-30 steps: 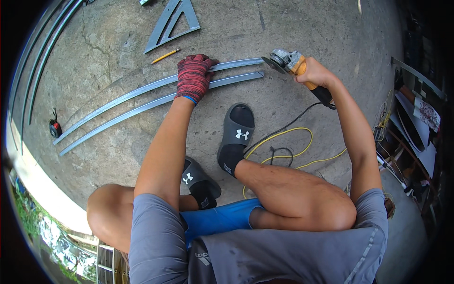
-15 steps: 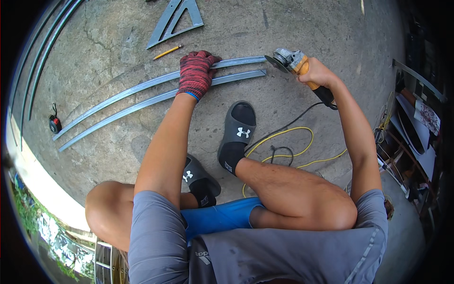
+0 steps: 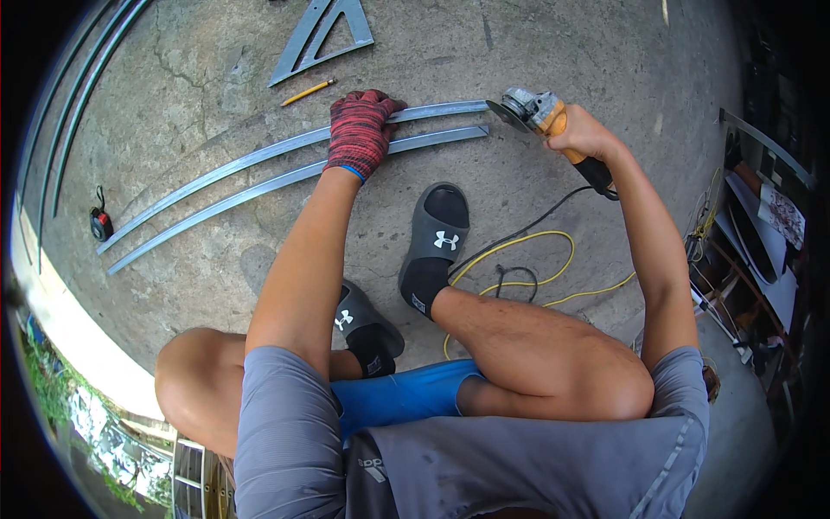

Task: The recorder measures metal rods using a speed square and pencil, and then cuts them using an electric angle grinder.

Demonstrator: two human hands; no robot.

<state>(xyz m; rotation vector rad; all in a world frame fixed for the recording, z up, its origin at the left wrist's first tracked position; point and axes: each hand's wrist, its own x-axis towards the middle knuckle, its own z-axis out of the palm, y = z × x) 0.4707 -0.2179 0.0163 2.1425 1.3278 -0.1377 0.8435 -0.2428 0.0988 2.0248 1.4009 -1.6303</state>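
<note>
Head view, gloved left hand point(image 3: 360, 131) clamped on farther metal bar point(image 3: 445, 111), right hand point(image 3: 579, 132) wrapped around angle grinder point(image 3: 543, 113) at bar's end.

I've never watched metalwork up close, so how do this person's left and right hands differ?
The left hand wears a red-and-black knit glove; the right hand is bare. The left lies over two metal bars; the right grips an angle grinder. Both are above the concrete floor.

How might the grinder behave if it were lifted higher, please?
The grinder will probably feel heavy for its size, given its metallic head. That end may dip, since the right hand grips behind it. Its trailing cord might drag.
</note>
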